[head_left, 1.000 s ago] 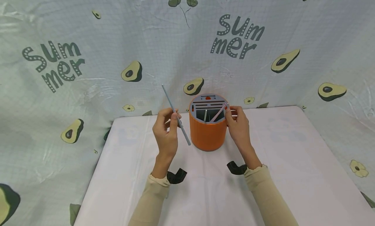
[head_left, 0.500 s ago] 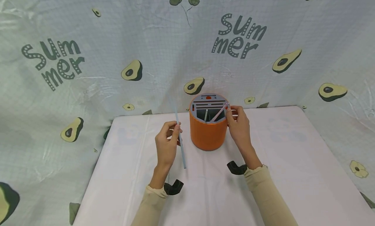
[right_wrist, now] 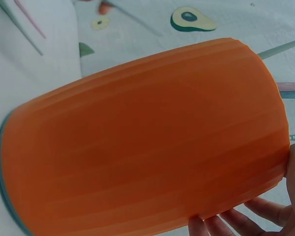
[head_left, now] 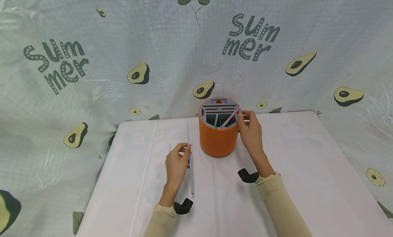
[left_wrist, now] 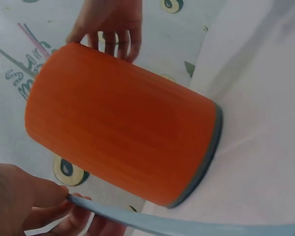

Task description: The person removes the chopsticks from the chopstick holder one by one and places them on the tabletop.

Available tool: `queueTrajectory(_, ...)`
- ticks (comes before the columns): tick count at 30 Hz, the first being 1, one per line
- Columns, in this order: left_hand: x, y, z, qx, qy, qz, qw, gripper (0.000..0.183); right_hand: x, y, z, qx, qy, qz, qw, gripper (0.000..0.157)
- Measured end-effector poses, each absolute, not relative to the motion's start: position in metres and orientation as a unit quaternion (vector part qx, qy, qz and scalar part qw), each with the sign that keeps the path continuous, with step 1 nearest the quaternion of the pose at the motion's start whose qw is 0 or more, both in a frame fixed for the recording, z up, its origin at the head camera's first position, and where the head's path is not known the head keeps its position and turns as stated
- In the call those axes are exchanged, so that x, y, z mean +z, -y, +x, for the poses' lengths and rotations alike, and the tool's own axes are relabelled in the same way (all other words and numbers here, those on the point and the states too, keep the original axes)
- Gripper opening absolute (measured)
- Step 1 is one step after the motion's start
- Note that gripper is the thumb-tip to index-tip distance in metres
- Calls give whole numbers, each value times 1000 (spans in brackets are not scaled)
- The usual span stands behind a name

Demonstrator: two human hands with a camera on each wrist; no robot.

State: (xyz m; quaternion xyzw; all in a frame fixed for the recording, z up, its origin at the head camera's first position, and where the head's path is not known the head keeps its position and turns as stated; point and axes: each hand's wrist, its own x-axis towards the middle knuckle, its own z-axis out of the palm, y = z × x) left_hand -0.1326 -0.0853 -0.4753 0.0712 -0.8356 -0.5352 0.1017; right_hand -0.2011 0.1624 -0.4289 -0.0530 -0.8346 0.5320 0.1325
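Observation:
My left hand [head_left: 177,167] pinches a long, thin light blue straw [head_left: 191,177] between thumb and fingers, left of an orange round desk organizer [head_left: 218,141]. In the left wrist view the straw [left_wrist: 187,225] runs from the fingertips to the right edge. The organizer stands upright under a grey slotted top. My right hand [head_left: 251,136] holds its right side, thumb at the rim and fingers along the outer wall [right_wrist: 137,142]. A pink straw [head_left: 229,117] leans in the organizer's open compartment, beside a pale straw [head_left: 216,120].
A white cloth-covered table [head_left: 276,196] carries the organizer near its back edge. On the table a pink straw [right_wrist: 32,19] and a greenish straw [right_wrist: 20,27] lie side by side, mostly behind my left hand in the head view. A printed curtain [head_left: 169,42] hangs behind.
My left hand has come down and toward me with the blue straw, which has swung from slanted to nearly straight fore and aft. The right hand keeps its hold on the organizer.

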Motion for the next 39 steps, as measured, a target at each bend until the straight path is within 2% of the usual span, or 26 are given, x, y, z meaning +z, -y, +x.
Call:
queueTrajectory(8,-501,92,-125,-456,881,99,74,22,-432,-163,-202,531,835,-47,138,49)
queueTrajectory(18,-525,95,-124,-356,927,86,80,18,-431,-164,-202,530,835,-47,142,49)
queueTrajectory(25,-533,93,-126,-285,953,73,64,16,-433,-165,-203,530,835,-45,142,49)
queueTrajectory(39,-530,79,-122,-177,977,23,116,18,-428,-166,-203,532,835,-46,133,48)
